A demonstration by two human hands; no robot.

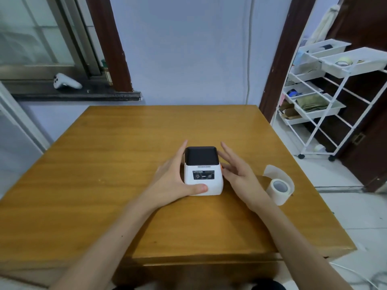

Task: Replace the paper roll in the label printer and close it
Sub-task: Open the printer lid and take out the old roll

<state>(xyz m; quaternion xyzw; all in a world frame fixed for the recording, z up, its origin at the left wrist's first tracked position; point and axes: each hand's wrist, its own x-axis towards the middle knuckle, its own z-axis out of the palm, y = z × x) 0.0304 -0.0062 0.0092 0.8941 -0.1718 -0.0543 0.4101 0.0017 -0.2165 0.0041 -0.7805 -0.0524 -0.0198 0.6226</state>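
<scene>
A small white label printer (202, 170) with a black lid stands in the middle of the wooden table (125, 164), its lid down. My left hand (174, 178) grips its left side, thumb across the lower front edge. My right hand (236, 171) rests against its right side with the fingers spread, near an orange tab. A white paper roll (278, 188) with a loose curled end lies on the table to the right of the printer, apart from both hands.
A white wire rack on wheels (326, 97) with trays stands at the right, beyond the table edge. A white game controller (67, 81) lies on the window ledge at the far left. The wall is close behind the table.
</scene>
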